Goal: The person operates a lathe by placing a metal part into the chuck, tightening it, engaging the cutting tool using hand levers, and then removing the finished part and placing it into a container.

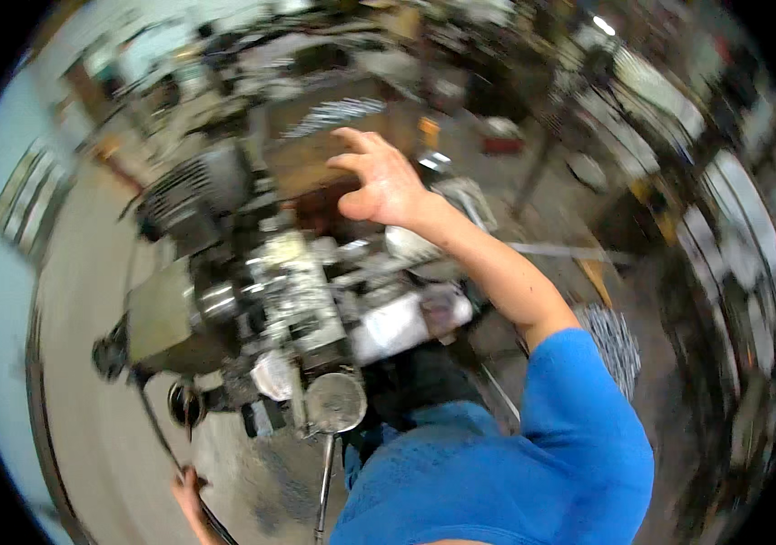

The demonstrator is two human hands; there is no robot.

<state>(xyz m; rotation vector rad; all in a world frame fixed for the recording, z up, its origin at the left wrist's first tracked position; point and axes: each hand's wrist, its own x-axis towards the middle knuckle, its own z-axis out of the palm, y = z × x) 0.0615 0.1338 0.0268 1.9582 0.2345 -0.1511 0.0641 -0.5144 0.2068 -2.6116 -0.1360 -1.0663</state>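
Note:
My right hand (379, 182) is stretched out above the machine, fingers spread and nothing in them. Just beyond it lies a row of small shiny metal pieces (333, 116) on a brown tray (292, 168). Low at the left, my left hand (190, 500) is closed round a thin black cable (159, 427) that runs down from the machine. Between my hands stands the metalworking machine, with a grey-green housing (163, 318), a bright round spindle (218, 302) and a ribbed motor (199, 186). Motion smears much of the detail.
A round metal disc (335, 402) with a long steel lever (325, 486) below it is close to my body. White cloths (392, 325) lie on the machine's right. A heap of thin metal pieces (607, 345) is at the right. Cluttered benches fill the far side.

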